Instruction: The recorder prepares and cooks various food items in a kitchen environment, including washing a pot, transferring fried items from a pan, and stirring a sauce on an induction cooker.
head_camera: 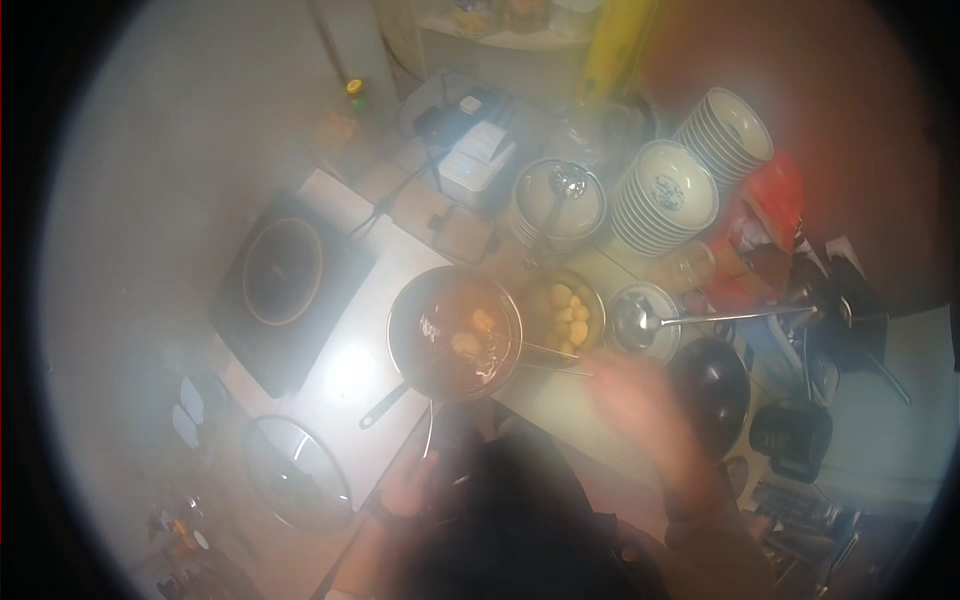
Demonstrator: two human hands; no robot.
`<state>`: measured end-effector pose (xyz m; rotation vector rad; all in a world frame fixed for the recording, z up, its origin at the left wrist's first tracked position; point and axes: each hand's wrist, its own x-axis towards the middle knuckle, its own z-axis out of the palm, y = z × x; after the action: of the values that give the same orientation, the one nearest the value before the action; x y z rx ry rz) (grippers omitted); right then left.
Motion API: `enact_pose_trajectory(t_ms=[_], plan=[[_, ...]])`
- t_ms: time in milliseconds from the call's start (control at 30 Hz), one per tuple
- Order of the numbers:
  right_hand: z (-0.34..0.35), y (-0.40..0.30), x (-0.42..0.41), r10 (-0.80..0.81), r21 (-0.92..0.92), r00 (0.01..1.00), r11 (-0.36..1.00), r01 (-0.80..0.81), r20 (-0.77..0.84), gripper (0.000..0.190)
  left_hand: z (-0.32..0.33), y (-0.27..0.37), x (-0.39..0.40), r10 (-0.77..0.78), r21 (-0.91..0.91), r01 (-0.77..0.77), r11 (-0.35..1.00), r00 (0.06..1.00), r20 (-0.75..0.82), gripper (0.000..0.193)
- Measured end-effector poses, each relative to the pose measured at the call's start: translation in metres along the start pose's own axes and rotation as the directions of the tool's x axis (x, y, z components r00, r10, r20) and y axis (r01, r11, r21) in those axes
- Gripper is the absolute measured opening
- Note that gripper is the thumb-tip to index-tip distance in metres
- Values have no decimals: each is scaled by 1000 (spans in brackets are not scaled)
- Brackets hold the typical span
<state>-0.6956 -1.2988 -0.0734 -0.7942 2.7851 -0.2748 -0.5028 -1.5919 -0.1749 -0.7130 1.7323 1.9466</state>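
Note:
A round metal pot (pixel 399 319) of brownish liquid holds a few pale yellow lumps (pixel 466 343). My right hand (pixel 634 394) grips a pair of chopsticks (pixel 551 349); their tips reach over the pot's right side, at the lumps. Just beside the pot, a metal bowl (pixel 598 300) contains several yellowish rounded pieces (pixel 562 315). Below the pot's rim my left hand (pixel 409 484) is around a thin metal handle (pixel 430 431); what that handle belongs to is hidden. Another flat handle (pixel 384 406) sticks out at the pot's lower left. Haze blurs the view.
An induction cooktop (pixel 281 270) lies left, above a glass lid (pixel 296 472). Stacked patterned bowls (pixel 667 195) stand at the back right. A ladle (pixel 637 319) rests on a small bowl (pixel 670 349). Beyond my right wrist are a dark round pan (pixel 720 390) and a black mug (pixel 791 435).

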Motion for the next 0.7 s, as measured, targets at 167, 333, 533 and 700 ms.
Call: enact_pose_trajectory(t_ms=[167, 333, 533, 700], plan=[[-28, 31, -8, 162, -70, 986, 984, -164, -44, 27, 0, 6, -8, -62, -36, 61, 997, 998, -24, 25], [5, 62, 3, 245, -250, 967, 943, -221, 71, 19, 0, 12, -8, -27, -99, 26, 995, 1000, -9, 24], [30, 63, 13, 178, -322, 980, 936, -140, 92, 18, 0, 18, -13, -28, -153, 18, 988, 998, -60, 25], [36, 59, 18, 182, -340, 972, 932, -122, 150, 20, 0, 11, -10, 1, -134, -12, 991, 997, -83, 26]])
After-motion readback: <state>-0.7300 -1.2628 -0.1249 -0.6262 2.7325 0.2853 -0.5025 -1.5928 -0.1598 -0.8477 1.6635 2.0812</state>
